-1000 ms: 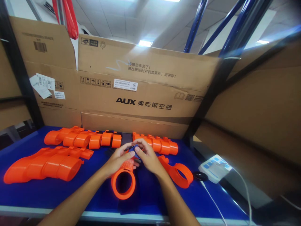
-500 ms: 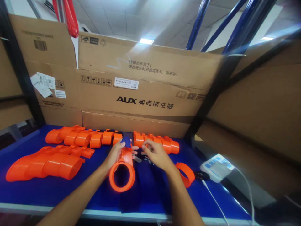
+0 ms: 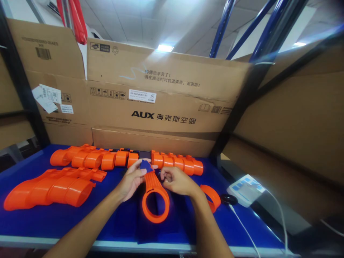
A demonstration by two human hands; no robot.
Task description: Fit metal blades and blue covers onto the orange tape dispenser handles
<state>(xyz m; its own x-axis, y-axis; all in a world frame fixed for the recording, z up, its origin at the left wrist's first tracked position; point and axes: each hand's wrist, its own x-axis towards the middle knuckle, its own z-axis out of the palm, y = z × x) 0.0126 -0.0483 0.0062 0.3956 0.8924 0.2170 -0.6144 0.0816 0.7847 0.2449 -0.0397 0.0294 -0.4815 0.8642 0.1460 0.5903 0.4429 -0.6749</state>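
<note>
One orange ring-ended part was over the table's middle, its blue tip clamped in the fingers of the left hand, apparently leaving the near ring unobstructed, while the right hand's fingers curled just right, their grip indiscernible.

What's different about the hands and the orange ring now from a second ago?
The right hand let go of the blue tip and moved off to the right; whether it holds anything is unclear. The left hand still grips the blue tip, and the orange ring has swung to the right. The orange tubes at the left and the white box stayed put.
</note>
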